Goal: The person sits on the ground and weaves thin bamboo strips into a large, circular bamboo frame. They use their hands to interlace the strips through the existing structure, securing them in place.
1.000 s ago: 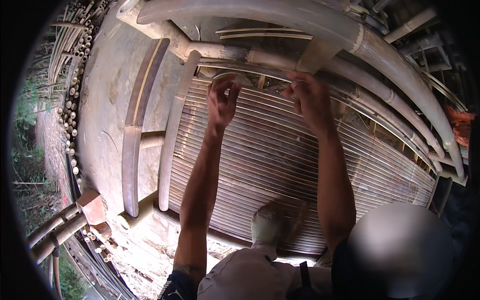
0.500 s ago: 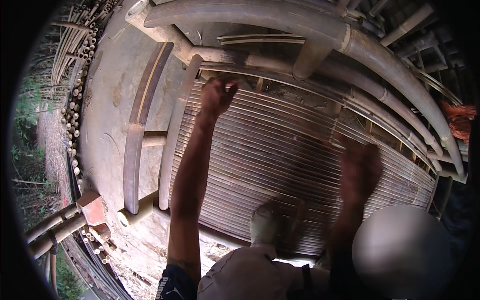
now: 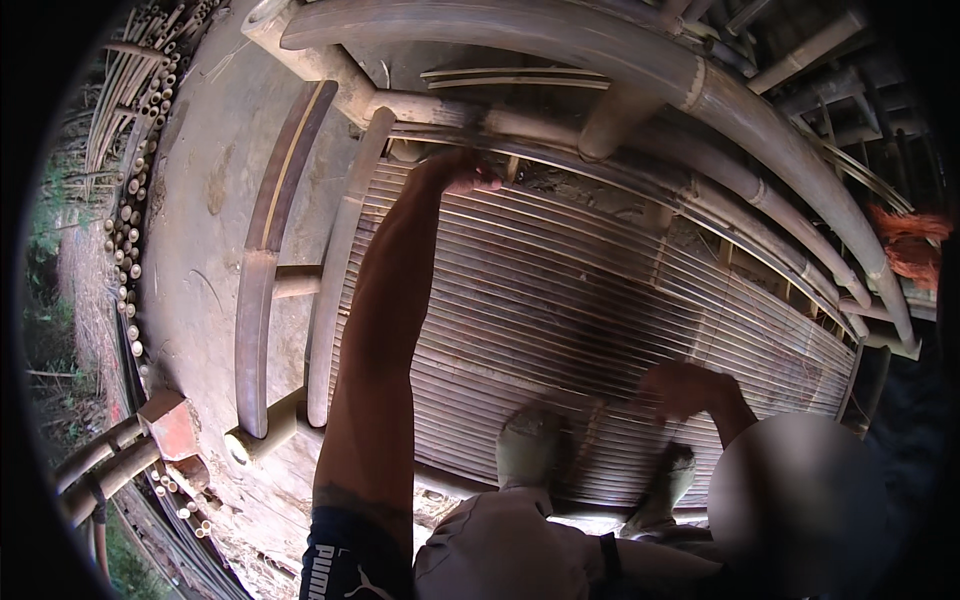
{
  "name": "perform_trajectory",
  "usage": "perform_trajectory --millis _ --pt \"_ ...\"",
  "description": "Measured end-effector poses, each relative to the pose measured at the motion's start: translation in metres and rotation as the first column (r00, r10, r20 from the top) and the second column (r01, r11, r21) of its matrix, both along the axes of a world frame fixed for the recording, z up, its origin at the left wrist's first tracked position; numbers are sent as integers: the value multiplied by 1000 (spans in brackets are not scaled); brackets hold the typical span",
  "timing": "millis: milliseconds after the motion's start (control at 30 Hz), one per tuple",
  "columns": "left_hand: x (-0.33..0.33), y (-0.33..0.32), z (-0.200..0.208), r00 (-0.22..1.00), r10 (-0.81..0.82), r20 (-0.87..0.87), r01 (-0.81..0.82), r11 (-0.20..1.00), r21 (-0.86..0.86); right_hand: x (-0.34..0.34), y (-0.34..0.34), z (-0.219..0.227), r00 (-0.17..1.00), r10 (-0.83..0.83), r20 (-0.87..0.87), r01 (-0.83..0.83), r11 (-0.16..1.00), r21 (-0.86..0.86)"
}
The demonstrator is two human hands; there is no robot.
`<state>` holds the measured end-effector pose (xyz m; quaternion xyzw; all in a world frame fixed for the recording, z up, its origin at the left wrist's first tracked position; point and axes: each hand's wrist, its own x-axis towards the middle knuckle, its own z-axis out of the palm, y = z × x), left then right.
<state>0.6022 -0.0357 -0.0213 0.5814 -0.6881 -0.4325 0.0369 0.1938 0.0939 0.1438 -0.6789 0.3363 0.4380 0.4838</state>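
Observation:
A long panel of narrow bamboo slats [image 3: 500,290] lies within a bamboo frame, forming a seat-like surface. At its far left end, my left hand [image 3: 468,172] reaches with fingers pressed together at the outermost slats; they appear to grip a slat's edge, though the dim light hides the exact hold. Over the nearer right part of the panel hangs my right hand [image 3: 685,390], wrist bent and fingers loosely apart, with nothing visible in them. My feet, in grey-green footwear [image 3: 530,450], are at the panel's near side.
Thick bamboo poles [image 3: 560,40] curve along the far side. A split bamboo rail [image 3: 265,260] stands left of the panel. Cut bamboo poles [image 3: 125,240] are stacked at far left, near a reddish block [image 3: 172,425]. Orange fibre [image 3: 905,240] hangs at right.
My left hand has moved slightly right and away, up to the outermost slats. My right hand has come down and left, nearer to me. The view has shifted slightly.

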Motion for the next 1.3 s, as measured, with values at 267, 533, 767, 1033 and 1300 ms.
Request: perform_trajectory --millis 267,533,767,1033,1300 --pt "5 17 3 991 128 -24 -128 992 4 83 -63 49 -223 -441 869 615 628 477" --pt "-5 9 -2 992 122 44 -120 992 -28 49 -21 -16 953 30 301 218 624 -751" --pt "18 10 -37 990 135 -40 -137 990 -41 80 48 -9 697 -283 659 641 658 -395" --pt "-27 58 -1 953 181 244 -64 905 -419 73 38 -9 713 -160 683 642 540 -543" --pt "-55 116 -8 845 396 359 -59 737 -673 -35 -40 -53 495 -444 747 869 263 -420"
